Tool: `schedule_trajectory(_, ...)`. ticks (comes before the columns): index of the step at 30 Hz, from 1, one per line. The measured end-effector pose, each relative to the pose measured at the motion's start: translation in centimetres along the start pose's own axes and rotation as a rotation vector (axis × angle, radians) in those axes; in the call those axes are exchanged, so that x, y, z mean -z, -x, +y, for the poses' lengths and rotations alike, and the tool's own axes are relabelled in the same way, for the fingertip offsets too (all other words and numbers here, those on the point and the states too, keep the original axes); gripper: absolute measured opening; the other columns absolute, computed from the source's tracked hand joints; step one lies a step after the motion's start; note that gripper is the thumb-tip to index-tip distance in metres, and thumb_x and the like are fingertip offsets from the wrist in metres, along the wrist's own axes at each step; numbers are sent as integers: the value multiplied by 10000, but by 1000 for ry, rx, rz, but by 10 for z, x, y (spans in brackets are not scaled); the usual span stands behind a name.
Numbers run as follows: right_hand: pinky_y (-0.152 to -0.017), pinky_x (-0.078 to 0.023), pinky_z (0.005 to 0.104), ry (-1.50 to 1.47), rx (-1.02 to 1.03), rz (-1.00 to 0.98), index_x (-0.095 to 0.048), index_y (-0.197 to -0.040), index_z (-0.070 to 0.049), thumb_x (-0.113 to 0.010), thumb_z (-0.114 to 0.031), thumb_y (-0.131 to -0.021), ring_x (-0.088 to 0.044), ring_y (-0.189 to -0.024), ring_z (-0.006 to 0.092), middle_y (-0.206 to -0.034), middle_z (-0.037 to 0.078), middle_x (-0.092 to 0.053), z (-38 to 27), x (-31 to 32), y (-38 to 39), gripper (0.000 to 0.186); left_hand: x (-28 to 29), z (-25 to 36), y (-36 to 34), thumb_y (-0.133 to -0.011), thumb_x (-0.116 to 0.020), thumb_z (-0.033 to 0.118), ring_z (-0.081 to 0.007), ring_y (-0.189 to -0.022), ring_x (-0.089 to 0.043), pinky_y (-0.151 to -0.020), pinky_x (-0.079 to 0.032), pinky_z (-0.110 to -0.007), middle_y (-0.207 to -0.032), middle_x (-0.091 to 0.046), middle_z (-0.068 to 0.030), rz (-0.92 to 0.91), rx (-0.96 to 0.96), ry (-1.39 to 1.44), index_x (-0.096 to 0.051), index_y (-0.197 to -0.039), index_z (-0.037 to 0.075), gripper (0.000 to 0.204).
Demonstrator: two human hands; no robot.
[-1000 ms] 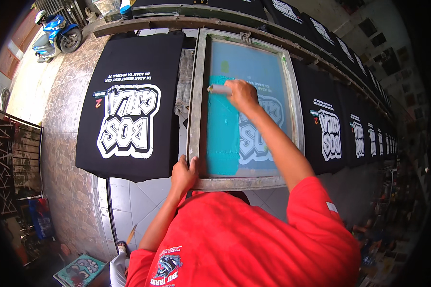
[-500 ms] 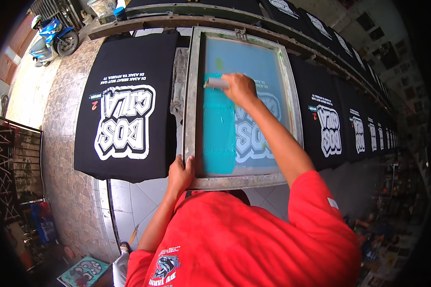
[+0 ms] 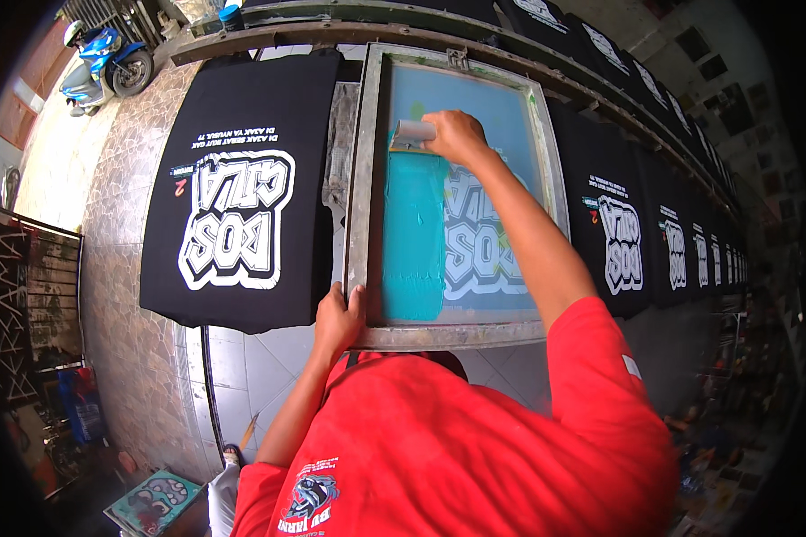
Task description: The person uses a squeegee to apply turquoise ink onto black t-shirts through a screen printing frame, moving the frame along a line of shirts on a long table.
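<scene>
A long, weathered brown rail [image 3: 287, 38] is running past the far end of the weathered grey rectangular printing frame [image 3: 457, 337]. The frame is lying over a black garment, whose white block lettering is showing through the pale blue mesh [image 3: 475, 94]. A black garment with white block lettering [image 3: 237, 192] is lying just left of the frame; a similar black garment [image 3: 604, 215] is lying to its right. A thick teal ink band [image 3: 415, 233] is covering the mesh along the frame's inner left side. The right hand [image 3: 457, 136] is reaching over the frame, fingers closing around a pale grey squeegee [image 3: 412, 132]. The squeegee is standing at the ink's far end, inside the frame's far left part; its contact with the mesh is not showing clearly. The left hand [image 3: 338, 322] is gripping the frame's near left corner, fingers curling outside, thumb bearing on the bar.
</scene>
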State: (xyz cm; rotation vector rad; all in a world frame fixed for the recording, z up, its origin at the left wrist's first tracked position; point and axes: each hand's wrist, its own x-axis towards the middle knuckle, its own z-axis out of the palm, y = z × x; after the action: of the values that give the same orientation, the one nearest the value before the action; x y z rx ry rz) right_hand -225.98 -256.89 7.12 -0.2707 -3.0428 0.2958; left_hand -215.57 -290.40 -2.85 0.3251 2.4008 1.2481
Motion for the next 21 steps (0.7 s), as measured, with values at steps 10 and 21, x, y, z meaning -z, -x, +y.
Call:
schedule_trajectory(10,-722,-512,450,-35,-2,180,-655,-927,-107,-721,-139,-732,-631,-856,340,-869,111,-666,-56,11,126,208,-4,-5,-2,-924,-546,368,-470,-725,-586,-660,-449,-497,-708,-574,-300,-6,24,-28,-514,-792,-59,448)
schedule_trajectory(21,-860,-453,416,-146,37,318,-641,-1036,-51,-747,-273,-726,-561,-983,280,-1070,76,-590,-132,-77,312,396,-11,-15,-6,-937,-528,391,-427,-758,-637,-692,-485,-457,-752,-628,-273,-15,-38,60,-591,-894,-76,473)
